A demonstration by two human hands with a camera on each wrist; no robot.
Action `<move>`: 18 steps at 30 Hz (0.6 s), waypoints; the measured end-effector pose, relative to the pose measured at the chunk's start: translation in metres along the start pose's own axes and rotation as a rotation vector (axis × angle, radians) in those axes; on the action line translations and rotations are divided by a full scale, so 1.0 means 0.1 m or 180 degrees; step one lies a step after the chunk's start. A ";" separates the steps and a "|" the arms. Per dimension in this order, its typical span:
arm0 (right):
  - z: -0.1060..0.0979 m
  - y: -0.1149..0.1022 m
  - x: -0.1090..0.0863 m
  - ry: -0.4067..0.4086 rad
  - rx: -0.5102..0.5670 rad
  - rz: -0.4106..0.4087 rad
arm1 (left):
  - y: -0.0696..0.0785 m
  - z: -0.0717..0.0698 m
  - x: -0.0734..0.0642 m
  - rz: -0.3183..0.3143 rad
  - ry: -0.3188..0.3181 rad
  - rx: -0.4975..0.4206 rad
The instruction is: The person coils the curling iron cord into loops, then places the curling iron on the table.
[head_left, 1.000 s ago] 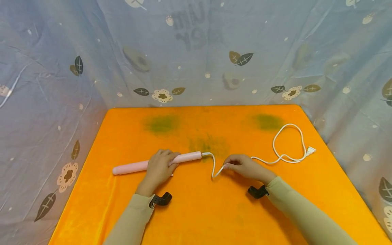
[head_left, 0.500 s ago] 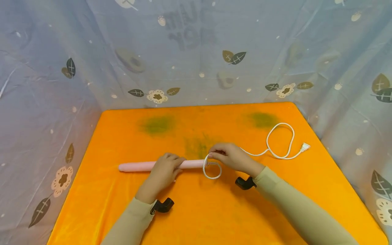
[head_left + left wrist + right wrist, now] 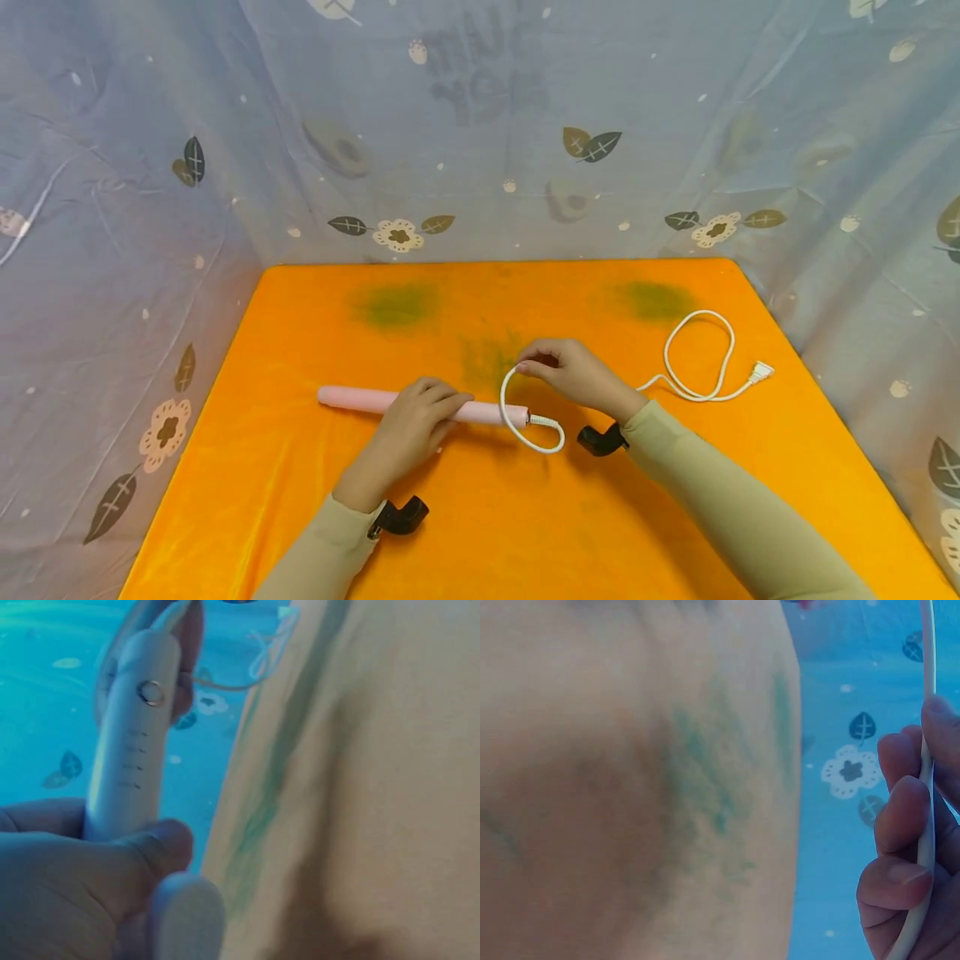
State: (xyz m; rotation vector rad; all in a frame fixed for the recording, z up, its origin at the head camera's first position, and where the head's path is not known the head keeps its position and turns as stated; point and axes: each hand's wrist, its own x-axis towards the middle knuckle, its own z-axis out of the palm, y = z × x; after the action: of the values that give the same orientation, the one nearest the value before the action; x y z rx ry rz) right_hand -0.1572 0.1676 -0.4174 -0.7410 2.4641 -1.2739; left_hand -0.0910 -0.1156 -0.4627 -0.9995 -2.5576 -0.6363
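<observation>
Two bare hands are busy here: the left hand [image 3: 420, 421] has its fingers wrapped round the middle of a pink curling iron [image 3: 491, 412], while the right hand [image 3: 573, 375] pinches the white cord [image 3: 930, 660] between thumb and fingers. So the iron's sitting around the middle of the scene, over the orange table cover [image 3: 510, 542], plain tip off to the left, cord end to the right and a bit nearer. From that end the cord curls round on the near side, then swings back across the handle up to the right fingertips; can't tell if it's actually touching the handle there. Past the hand, the rest lies on the right in a loose loop, finishing in a white plug [image 3: 762, 371]. Left wrist view's kinda soft, but you get a round button [image 3: 151, 693] with a row of little marks beneath it. Both arms wear pale green sleeves [image 3: 727, 508], and a grey-blue curtain [image 3: 480, 50] printed with flowers and leaves hangs behind the far edge.
</observation>
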 end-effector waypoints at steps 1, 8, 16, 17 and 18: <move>0.01 0.03 0.00 0.0003 0.0016 0.0019 | 0.00 -0.01 0.01 -0.0001 0.0060 -0.0026; 0.11 0.17 -0.09 0.0067 0.0034 0.0163 | -0.02 -0.07 0.07 -0.0131 0.0370 -0.0183; 0.33 0.32 -0.26 0.0328 -0.0590 -0.0227 | -0.06 -0.04 0.16 -0.0299 0.0558 -0.0157; 0.36 0.33 -0.28 0.0311 -0.0632 -0.0218 | -0.06 -0.04 0.17 -0.0331 0.0581 -0.0162; 0.38 0.34 -0.30 0.0290 -0.0659 -0.0201 | -0.07 -0.03 0.18 -0.0359 0.0606 -0.0164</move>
State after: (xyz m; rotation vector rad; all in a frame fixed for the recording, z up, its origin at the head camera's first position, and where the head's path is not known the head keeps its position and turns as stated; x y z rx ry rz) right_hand -0.1261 0.1747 -0.4665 -0.8339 2.6962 -1.1071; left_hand -0.1081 -0.1119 -0.4537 -0.7741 -2.4532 -0.7916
